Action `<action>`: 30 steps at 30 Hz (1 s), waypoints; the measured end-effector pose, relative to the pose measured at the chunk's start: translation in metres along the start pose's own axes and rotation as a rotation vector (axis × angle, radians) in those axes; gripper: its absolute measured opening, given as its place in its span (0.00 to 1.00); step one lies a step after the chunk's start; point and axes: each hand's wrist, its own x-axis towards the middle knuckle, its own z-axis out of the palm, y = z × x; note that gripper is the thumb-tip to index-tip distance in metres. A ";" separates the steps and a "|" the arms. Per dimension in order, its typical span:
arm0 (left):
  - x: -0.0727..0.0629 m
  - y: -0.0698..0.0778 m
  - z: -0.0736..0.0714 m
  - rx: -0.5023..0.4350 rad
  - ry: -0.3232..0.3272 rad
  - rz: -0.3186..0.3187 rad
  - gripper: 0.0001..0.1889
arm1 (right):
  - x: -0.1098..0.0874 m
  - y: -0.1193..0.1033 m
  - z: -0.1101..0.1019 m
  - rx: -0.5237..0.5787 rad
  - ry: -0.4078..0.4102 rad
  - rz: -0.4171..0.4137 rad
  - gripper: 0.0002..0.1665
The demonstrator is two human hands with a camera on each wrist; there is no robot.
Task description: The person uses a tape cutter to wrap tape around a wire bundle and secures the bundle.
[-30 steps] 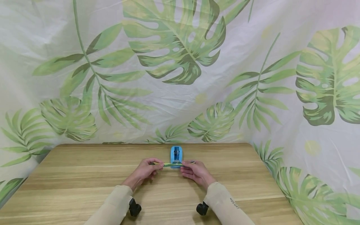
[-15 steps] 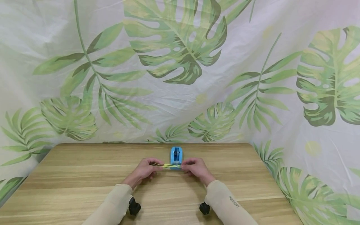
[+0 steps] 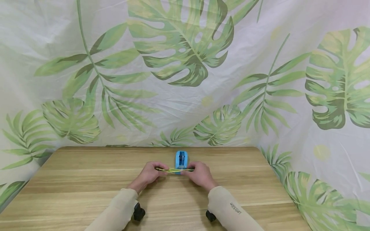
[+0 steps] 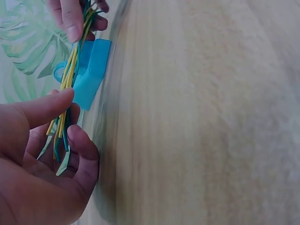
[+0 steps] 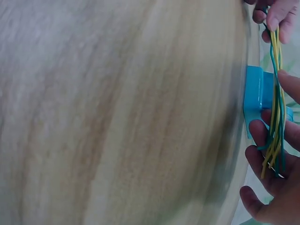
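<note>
A thin bundle of yellow and green wires (image 3: 174, 170) stretches sideways between my two hands above the table. My left hand (image 3: 149, 173) pinches its left end between thumb and fingers; in the left wrist view the loose wire ends poke out below the thumb. Near the other end, my right hand (image 3: 201, 175) holds the bundle between thumb and fingertips, and in the right wrist view uneven ends lie over its curled fingers. Just behind the wires stands a blue tape dispenser (image 3: 181, 158), its front partly covered by them in the head view.
The wooden table (image 3: 86, 179) reaches back to a leaf-printed cloth (image 3: 162, 112) hanging behind it. Dark wrist cameras sit under both sleeves, the left camera (image 3: 139, 212) and the right camera (image 3: 210, 216).
My right hand has shifted its hold along the wires, first toward their end, then back left over them. The bundle looks looser and more spread. My left hand has hardly moved.
</note>
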 end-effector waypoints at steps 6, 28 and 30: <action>0.001 0.001 0.002 0.053 0.009 0.077 0.07 | 0.002 0.001 0.002 -0.100 0.012 -0.009 0.17; 0.014 0.021 0.023 0.532 0.034 0.049 0.31 | 0.012 0.010 0.003 -0.164 -0.112 -0.129 0.18; 0.017 0.023 0.027 0.564 0.024 0.037 0.33 | 0.012 0.010 0.004 -0.165 -0.118 -0.136 0.17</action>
